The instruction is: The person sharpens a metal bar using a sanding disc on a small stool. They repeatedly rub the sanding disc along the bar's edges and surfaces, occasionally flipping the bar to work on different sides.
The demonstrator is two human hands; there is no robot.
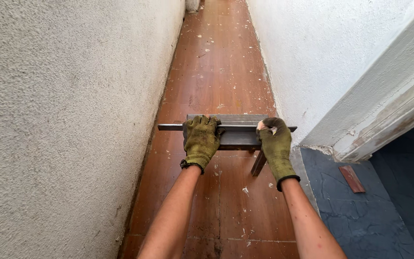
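Metal frame (235,130), gloved left hand (201,141), right hand (275,144) gripping, narrow corridor

Grey flat metal tool with long straight bar across top (238,130), held level above red-brown tiled floor, crosswise in narrow corridor, dark handle angling down beneath.

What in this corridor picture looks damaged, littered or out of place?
The right hand's green glove is torn at a fingertip, baring skin. White flecks litter the brown tiled floor. A loose reddish piece lies on the dark floor by the worn, peeling door frame.
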